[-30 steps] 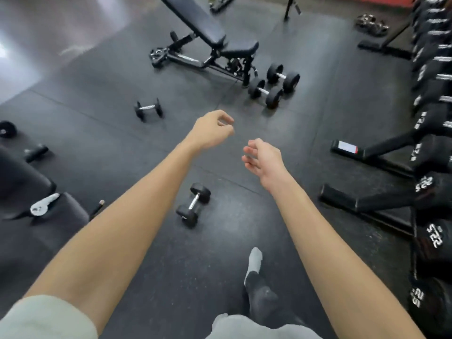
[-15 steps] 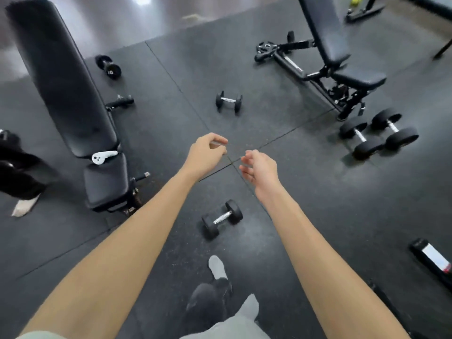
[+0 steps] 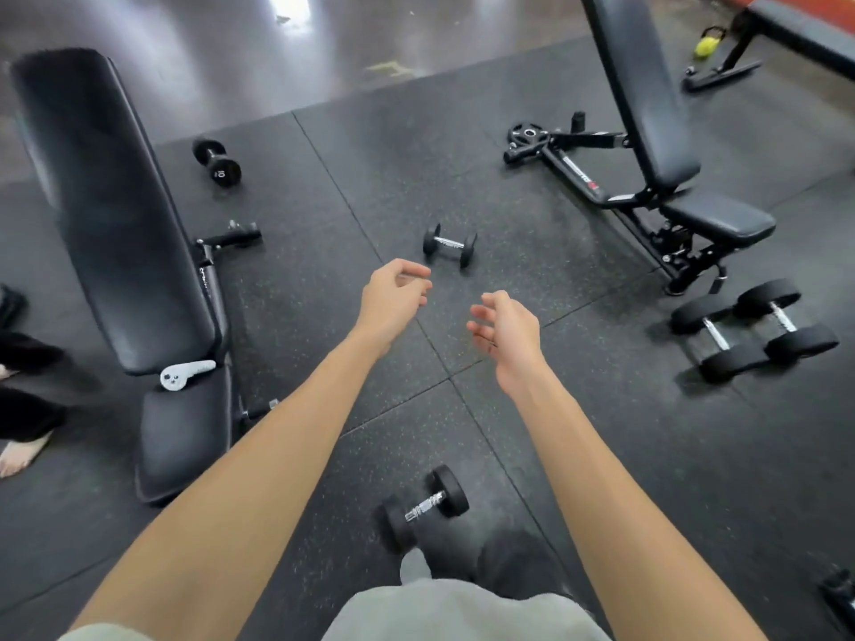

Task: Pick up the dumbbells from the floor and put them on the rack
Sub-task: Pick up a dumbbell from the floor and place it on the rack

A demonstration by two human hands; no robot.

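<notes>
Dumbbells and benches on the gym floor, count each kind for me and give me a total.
Small dumbbells with chrome handles: 2
Large dumbbells in a pair by the right bench: 2
Dumbbell marked 10: 1
Adjustable benches: 2
Total: 7; a third bench at the top right edge is only partly in view and not counted.

Floor mat (image 3: 601,455): black rubber, fine pale speckle throughout. Strip of floor (image 3: 185,62) beyond the mat: glossy dark brown. Near dumbbell (image 3: 424,505): black heads, chrome knurled handle. Small dumbbell (image 3: 449,244) farther out: same black and chrome. Paired dumbbells (image 3: 754,333): black heads, silver handles. Left bench (image 3: 120,215) and right bench (image 3: 647,99): black padding. Controller (image 3: 185,373) on left bench: white. Kettlebell (image 3: 704,46): yellow-green. Shorts (image 3: 462,613): light grey.
</notes>
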